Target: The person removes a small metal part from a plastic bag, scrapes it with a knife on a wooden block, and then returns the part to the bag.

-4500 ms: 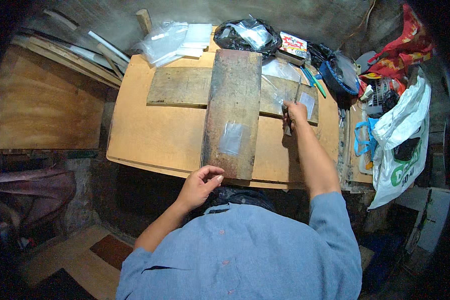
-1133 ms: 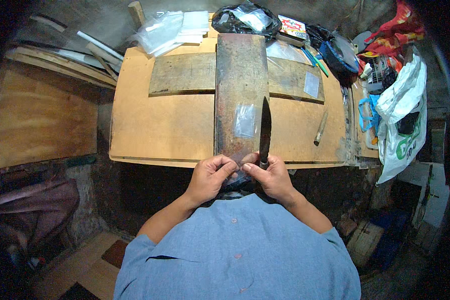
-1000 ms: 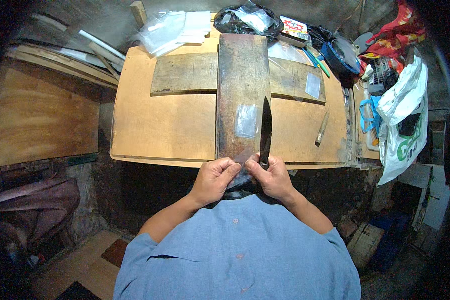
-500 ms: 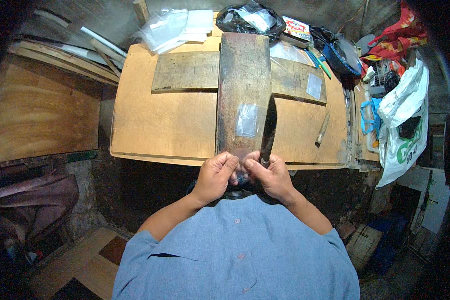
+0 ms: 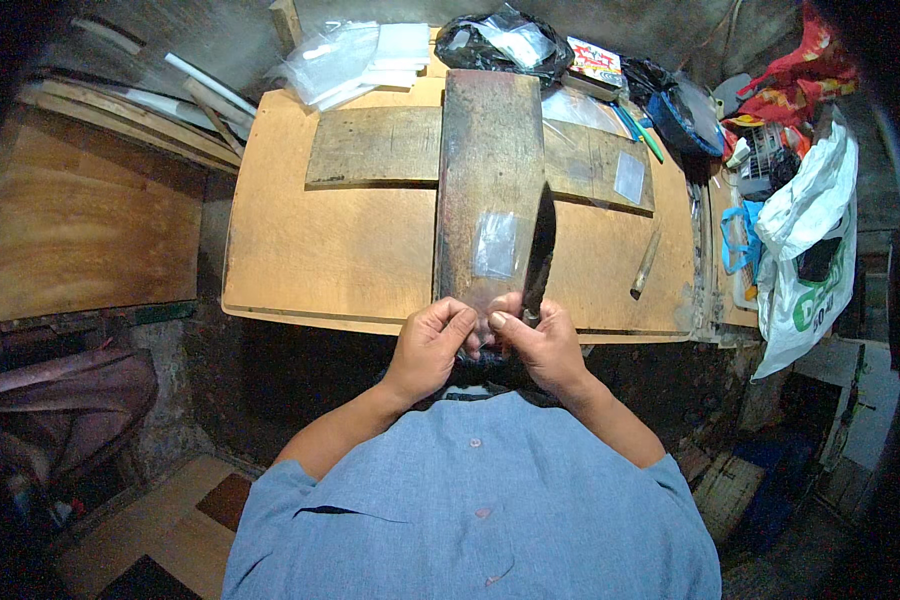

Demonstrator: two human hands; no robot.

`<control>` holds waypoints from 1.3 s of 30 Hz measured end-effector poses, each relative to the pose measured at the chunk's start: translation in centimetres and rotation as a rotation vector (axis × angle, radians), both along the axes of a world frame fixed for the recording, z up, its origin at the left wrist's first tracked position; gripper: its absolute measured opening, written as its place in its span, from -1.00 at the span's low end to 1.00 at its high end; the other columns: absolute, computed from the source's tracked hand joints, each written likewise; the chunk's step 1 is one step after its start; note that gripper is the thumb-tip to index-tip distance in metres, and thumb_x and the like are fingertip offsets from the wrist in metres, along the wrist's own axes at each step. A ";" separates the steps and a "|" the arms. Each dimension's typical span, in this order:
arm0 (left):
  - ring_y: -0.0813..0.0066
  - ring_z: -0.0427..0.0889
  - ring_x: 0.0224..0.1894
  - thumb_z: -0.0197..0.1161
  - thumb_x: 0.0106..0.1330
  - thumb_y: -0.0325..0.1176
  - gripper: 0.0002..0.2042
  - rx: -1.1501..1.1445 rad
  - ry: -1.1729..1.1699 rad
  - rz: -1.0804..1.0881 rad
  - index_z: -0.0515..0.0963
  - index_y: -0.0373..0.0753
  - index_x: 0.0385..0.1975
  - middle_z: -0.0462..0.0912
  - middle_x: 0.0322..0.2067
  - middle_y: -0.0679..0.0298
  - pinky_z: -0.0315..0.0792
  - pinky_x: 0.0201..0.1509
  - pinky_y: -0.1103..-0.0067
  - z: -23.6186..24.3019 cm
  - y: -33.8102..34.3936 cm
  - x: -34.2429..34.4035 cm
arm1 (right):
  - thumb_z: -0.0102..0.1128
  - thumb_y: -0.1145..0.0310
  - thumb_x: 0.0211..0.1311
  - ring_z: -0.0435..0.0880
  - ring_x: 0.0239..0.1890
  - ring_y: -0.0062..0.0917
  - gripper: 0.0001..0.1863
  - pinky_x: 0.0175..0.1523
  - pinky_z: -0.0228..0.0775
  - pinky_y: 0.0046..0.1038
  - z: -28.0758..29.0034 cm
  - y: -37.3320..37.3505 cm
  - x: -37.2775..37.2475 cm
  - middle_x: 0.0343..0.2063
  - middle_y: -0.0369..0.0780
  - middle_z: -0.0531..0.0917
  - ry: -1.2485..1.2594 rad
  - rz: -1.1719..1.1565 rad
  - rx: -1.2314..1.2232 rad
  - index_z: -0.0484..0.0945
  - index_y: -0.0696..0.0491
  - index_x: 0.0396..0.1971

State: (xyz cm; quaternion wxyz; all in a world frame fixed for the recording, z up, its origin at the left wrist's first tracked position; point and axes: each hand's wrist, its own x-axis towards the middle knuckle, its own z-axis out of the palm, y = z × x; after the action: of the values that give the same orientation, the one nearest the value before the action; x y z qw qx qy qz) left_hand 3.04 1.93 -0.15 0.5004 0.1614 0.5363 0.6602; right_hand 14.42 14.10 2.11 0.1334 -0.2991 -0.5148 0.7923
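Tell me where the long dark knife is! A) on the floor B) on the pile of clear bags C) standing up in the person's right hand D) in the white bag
C: the right hand holds the knife blade-up beside the dark plank.

Packaging-wise there's a fair bit. A small clear plastic pouch (image 5: 495, 245) lies on the dark plank, and another one (image 5: 629, 177) sits off to its right. A pile of clear bags (image 5: 355, 62) is at the counter's (image 5: 310, 260) far edge, next to a black plastic bag (image 5: 500, 45) and a flat red-and-white box (image 5: 596, 62). A white printed carrier bag (image 5: 808, 250) hangs at the right.
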 end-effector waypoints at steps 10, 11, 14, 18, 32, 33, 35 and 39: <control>0.70 0.47 -0.57 0.05 0.49 -0.18 -0.71 -0.062 0.002 -0.039 0.49 -0.24 -0.42 0.51 -0.56 0.39 0.40 -0.47 0.71 0.4 0.0 -1.0 | 0.18 0.33 0.34 0.40 -0.52 -0.80 -0.83 -0.42 0.25 -0.69 0.4 1.1 -0.1 -0.56 -0.43 0.50 -0.125 0.122 0.079 0.52 0.07 -0.43; 0.68 0.48 -0.58 0.05 0.48 -0.16 -0.70 -0.100 -0.006 -0.054 0.47 -0.23 -0.44 0.50 -0.57 0.37 0.40 -0.48 0.69 0.2 -0.2 -1.5 | 0.15 0.32 0.35 0.46 -0.47 -0.74 -0.82 -0.35 0.32 -0.64 0.4 1.4 0.3 -0.52 -0.37 0.54 -0.145 0.126 0.104 0.56 0.13 -0.28; 0.64 0.49 -0.60 0.07 0.47 -0.14 -0.69 -0.128 -0.122 -0.016 0.46 -0.22 -0.46 0.47 -0.61 0.37 0.40 -0.50 0.67 0.1 -0.6 -2.8 | 0.13 0.28 0.35 0.52 -0.40 -0.67 -0.70 -0.25 0.40 -0.56 1.6 2.9 2.0 -0.46 -0.30 0.58 -0.227 0.131 0.371 0.54 0.20 -0.10; 0.60 0.47 -0.66 0.08 0.47 -0.15 -0.69 -0.149 -0.122 0.067 0.44 -0.20 -0.49 0.40 -0.70 0.41 0.36 -0.55 0.67 -0.1 -0.9 -3.7 | 0.12 0.26 0.31 0.69 -0.28 -0.25 -0.64 -0.14 0.45 -0.39 3.9 4.6 4.0 -0.33 -0.03 0.67 -0.417 0.398 0.686 0.53 0.18 -0.02; 0.62 0.54 -0.60 0.16 0.42 -0.25 -0.80 -0.099 -0.108 0.034 0.50 -0.23 -0.38 0.55 -0.61 0.37 0.39 -0.51 0.73 0.2 -1.0 -4.2 | 0.22 0.08 0.21 0.66 -0.26 -0.09 -0.50 -0.15 0.51 -0.21 3.0 3.2 5.0 -0.28 0.00 0.67 -0.595 0.460 1.144 0.54 0.12 0.02; 0.62 0.56 -0.58 0.18 0.41 -0.28 -0.83 -0.087 -0.116 0.017 0.52 -0.24 -0.35 0.58 -0.58 0.36 0.41 -0.48 0.73 0.5 -0.9 -4.0 | 0.22 0.08 0.22 0.66 -0.27 -0.09 -0.50 -0.16 0.51 -0.20 2.8 3.2 4.8 -0.28 0.00 0.66 -0.583 0.449 1.153 0.53 0.12 0.03; 0.61 0.59 -0.52 0.21 0.38 -0.32 -0.86 -0.081 -0.114 -0.034 0.54 -0.26 -0.32 0.61 -0.52 0.33 0.45 -0.42 0.71 0.7 -1.0 -3.9 | 0.21 0.08 0.23 0.66 -0.28 -0.08 -0.48 -0.17 0.51 -0.20 2.5 3.2 4.5 -0.29 0.02 0.66 -0.560 0.428 1.171 0.51 0.14 0.05; 0.57 0.61 -0.41 0.24 0.36 -0.37 -0.87 -0.079 -0.055 -0.173 0.57 -0.31 -0.31 0.64 -0.45 0.27 0.49 -0.29 0.65 0.0 -1.3 -3.9 | 0.19 0.08 0.25 0.66 -0.28 -0.09 -0.47 -0.18 0.51 -0.20 2.2 2.9 3.4 -0.30 0.02 0.66 -0.510 0.436 1.156 0.48 0.14 0.08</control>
State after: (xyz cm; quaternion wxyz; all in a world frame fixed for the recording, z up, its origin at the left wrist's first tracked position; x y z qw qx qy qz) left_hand -0.86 0.63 -0.13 0.5760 0.1689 0.5321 0.5972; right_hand 17.81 16.99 4.28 -0.0167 -0.2465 -0.9207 0.3022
